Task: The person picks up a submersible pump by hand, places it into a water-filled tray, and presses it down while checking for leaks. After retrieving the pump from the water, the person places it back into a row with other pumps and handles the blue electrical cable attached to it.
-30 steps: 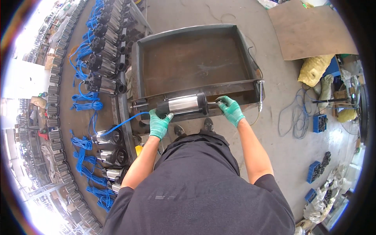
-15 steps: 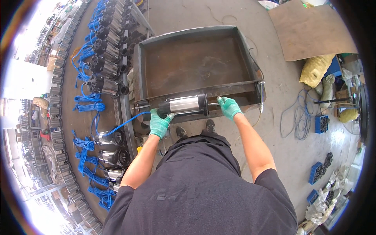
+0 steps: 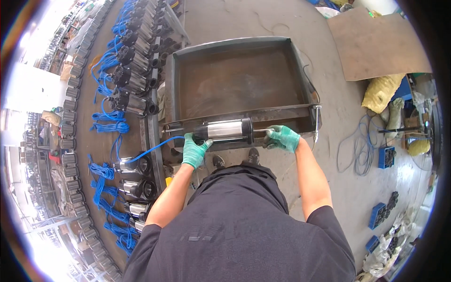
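Observation:
A cylindrical pump motor (image 3: 224, 130), with a shiny metal middle and black ends, lies sideways across the near edge of a metal tray. My left hand (image 3: 194, 153), in a green glove, grips its left end from below, the thumb along the near side. A blue cable (image 3: 159, 146) runs left from that end. Out of the motor's right end comes a thin rod (image 3: 261, 130). Around the rod's outer part my gloved right hand (image 3: 284, 139) is closed, fingertips pinched together; the rod's tip is hidden by the fingers.
Behind the motor stands the rusty shallow tray (image 3: 239, 82). To the left, a bench bears several similar motors (image 3: 129, 102) with coiled blue cables (image 3: 110, 123). A thin hose with a metal fitting (image 3: 316, 123) hangs at the tray's right corner. Cardboard (image 3: 376, 44) and blue bins (image 3: 386, 157) lie right.
My right hand has turned and slid outward along the rod, its fingers now curled together. The left hand keeps its hold on the motor. The whole view has shifted slightly.

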The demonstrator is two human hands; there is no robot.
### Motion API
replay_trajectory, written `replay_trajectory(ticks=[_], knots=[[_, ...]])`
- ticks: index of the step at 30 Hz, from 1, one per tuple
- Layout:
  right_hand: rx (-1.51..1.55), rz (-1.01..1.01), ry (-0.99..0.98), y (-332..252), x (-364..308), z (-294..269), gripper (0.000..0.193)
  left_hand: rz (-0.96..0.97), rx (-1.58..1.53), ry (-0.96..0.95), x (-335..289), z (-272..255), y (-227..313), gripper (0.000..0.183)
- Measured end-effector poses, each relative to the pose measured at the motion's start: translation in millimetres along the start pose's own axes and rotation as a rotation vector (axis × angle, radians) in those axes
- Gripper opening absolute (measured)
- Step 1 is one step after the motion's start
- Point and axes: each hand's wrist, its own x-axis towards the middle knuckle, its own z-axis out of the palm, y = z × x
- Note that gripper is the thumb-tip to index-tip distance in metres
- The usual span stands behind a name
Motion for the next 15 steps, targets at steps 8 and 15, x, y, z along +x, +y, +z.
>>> replay_trajectory(ticks=[8,15], knots=[[-0.055,0.09,0.294,6.9,18.7,12.2,0.035,-0.001,-0.033,-0.009,4.2,3.2,-1.9,0.063],[0.223,0.104,0.184,-0.5,14.2,29.6,0.041,-0.052,0.013,0.039,-8.9,-9.7,8.2,0.073]])
